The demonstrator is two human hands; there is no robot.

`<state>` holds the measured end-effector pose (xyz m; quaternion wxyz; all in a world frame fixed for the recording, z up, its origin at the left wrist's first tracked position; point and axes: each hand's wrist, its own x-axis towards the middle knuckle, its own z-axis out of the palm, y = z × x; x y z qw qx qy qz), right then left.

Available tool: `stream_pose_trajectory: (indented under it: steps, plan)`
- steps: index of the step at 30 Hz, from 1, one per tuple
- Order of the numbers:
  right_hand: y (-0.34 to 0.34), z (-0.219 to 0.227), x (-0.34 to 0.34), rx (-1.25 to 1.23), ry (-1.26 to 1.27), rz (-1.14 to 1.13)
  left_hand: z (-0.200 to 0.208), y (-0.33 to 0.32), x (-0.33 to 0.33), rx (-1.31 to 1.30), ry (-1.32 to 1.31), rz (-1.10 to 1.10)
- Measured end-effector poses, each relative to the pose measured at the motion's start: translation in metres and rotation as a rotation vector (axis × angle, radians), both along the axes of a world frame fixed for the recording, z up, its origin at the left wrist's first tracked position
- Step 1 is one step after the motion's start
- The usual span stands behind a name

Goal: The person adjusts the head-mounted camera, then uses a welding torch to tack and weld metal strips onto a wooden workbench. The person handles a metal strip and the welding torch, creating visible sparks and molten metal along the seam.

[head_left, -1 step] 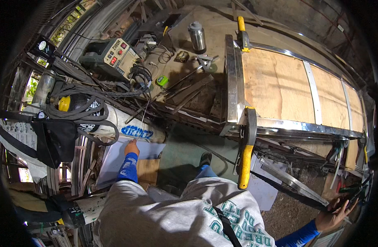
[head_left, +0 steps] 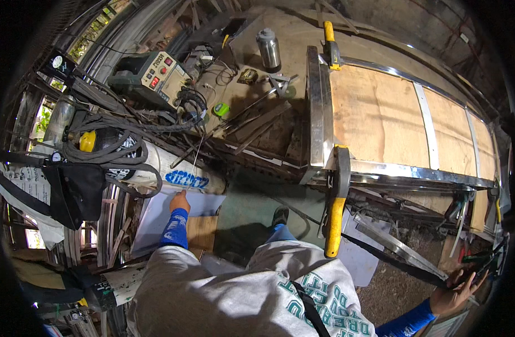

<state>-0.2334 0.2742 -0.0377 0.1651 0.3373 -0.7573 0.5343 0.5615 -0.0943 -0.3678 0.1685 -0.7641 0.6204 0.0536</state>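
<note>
My left hand [head_left: 180, 201], in a blue sleeve, is closed in a pinch on a thin metal rod [head_left: 198, 151]. The rod points up and away in front of a white gas cylinder [head_left: 156, 168] with blue markings. At the far lower right, my right hand [head_left: 456, 293] has its fingers bent around a dark tool [head_left: 484, 271], whose kind is hard to make out in the shadow. A thick black cable [head_left: 381, 261] runs to that hand from beneath a shiny metal frame [head_left: 403, 170] with plywood panels.
Yellow-handled clamps [head_left: 336, 219] grip the frame's left end; one handle juts toward me. On the bench stand a welding machine [head_left: 150, 78], a steel flask [head_left: 268, 51] and a green tape measure [head_left: 220, 110]. Coiled hose [head_left: 108, 140] lies over the cylinder at left.
</note>
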Motion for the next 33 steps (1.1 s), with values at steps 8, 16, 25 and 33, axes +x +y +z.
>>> stream_pose_trajectory:
  steps: [8, 16, 25, 33]
  plan:
    - [-0.021, -0.005, -0.002, -0.314, -0.291, 0.08, -0.03, 0.146, 0.104, 0.214, -0.117, 0.15]
    - [-0.072, -0.029, -0.055, -0.009, 0.037, 0.244, -0.03, 0.355, 0.113, 0.292, -0.003, 0.172]
    - [-0.111, -0.017, -0.068, -0.406, -0.37, 0.466, 0.002, 0.512, -0.046, 0.483, 0.381, 0.122]
    - [-0.082, 0.0, -0.115, -0.474, -0.517, 0.538, 0.005, 0.617, -0.192, 0.283, 0.559, 0.223]
